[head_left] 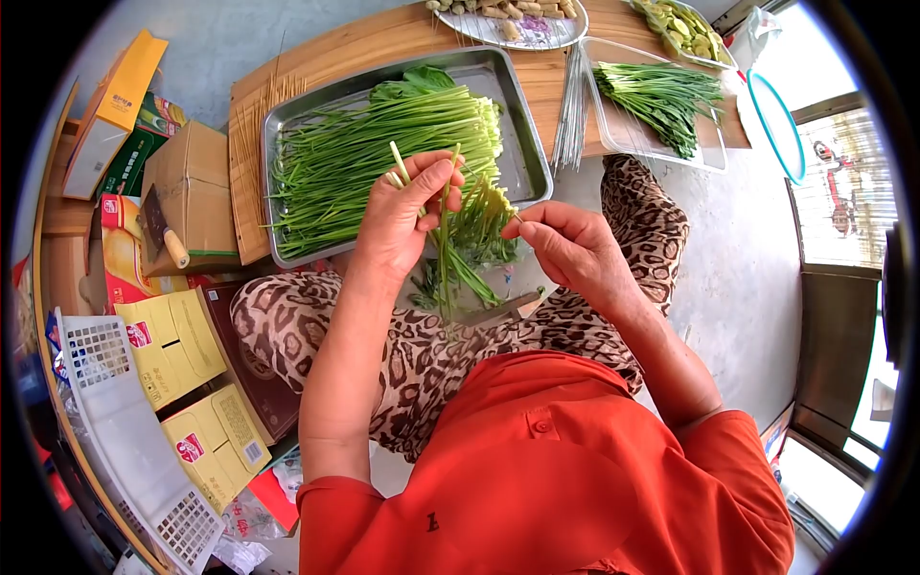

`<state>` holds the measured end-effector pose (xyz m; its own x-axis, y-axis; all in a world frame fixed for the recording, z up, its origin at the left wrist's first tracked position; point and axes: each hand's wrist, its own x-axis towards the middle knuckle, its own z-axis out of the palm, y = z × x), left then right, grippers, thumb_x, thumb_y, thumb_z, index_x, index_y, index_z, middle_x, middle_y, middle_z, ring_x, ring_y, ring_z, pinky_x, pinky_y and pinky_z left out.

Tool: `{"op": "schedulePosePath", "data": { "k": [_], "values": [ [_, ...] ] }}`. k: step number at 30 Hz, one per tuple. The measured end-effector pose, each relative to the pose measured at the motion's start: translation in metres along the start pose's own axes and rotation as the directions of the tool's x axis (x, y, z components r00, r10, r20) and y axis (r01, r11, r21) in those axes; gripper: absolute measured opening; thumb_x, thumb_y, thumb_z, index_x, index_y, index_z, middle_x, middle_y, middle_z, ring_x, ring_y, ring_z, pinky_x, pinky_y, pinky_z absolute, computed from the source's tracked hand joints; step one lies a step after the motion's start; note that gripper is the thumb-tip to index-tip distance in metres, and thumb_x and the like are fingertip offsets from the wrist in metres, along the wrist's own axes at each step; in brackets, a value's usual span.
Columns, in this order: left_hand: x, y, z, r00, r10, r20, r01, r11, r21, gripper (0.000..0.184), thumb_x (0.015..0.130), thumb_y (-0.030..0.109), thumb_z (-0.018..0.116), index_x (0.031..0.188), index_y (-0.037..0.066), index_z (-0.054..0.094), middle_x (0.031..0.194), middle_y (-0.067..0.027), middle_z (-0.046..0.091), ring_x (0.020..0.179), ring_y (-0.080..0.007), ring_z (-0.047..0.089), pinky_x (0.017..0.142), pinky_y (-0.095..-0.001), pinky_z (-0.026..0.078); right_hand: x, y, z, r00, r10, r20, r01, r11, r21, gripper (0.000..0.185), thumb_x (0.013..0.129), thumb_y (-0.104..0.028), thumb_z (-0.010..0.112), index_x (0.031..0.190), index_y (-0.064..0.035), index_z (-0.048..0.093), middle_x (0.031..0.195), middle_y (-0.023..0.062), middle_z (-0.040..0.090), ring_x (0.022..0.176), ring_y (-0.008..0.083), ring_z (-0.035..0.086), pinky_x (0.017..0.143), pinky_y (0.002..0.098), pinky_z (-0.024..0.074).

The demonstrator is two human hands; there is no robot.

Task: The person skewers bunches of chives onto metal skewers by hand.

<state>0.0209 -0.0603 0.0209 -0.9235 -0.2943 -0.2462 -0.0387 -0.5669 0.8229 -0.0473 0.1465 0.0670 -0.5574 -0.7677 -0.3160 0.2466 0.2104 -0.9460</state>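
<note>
My left hand (412, 206) is closed around a few green chive stalks (448, 251), whose pale cut ends poke up past the thumb and whose leaves hang down. To its right, my right hand (567, 251) pinches the end of a thin skewer (517, 217). Greens bunched along the skewer (484, 216) hang between my two hands, and their far end is partly hidden. Just beyond both hands lies a metal tray (540, 168) holding rows of long chives (374, 144) and a leafy green (412, 84).
Metal skewers (570, 110) and wooden skewers (257, 125) lie on the wooden table (359, 36). A clear tub (714, 158) holds more chives (661, 101). A plate (541, 40) bears skewered food. Left are a cleaver (163, 230), cardboard box (196, 182) and white basket (134, 422).
</note>
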Motion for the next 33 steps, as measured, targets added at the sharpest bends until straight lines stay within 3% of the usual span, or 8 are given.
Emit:
{"op": "schedulePosePath", "data": {
  "k": [33],
  "values": [
    [-0.0023,0.0066,-0.0082,0.998,-0.01,0.069,0.003,0.995,0.104,0.016,0.083,0.014,0.069,0.096,0.005,0.065,0.083,-0.0022,0.066,0.064,-0.0066,0.059,0.044,-0.0149,0.031,-0.0043,-0.0032,0.0005,0.999,0.028,0.03,-0.028,1.0,-0.01,0.023,0.096,-0.02,0.052,0.099,-0.0014,0.063,0.056,-0.0104,0.037,0.047,-0.0002,0.03,0.043,0.0178,0.0217]
  ]
}}
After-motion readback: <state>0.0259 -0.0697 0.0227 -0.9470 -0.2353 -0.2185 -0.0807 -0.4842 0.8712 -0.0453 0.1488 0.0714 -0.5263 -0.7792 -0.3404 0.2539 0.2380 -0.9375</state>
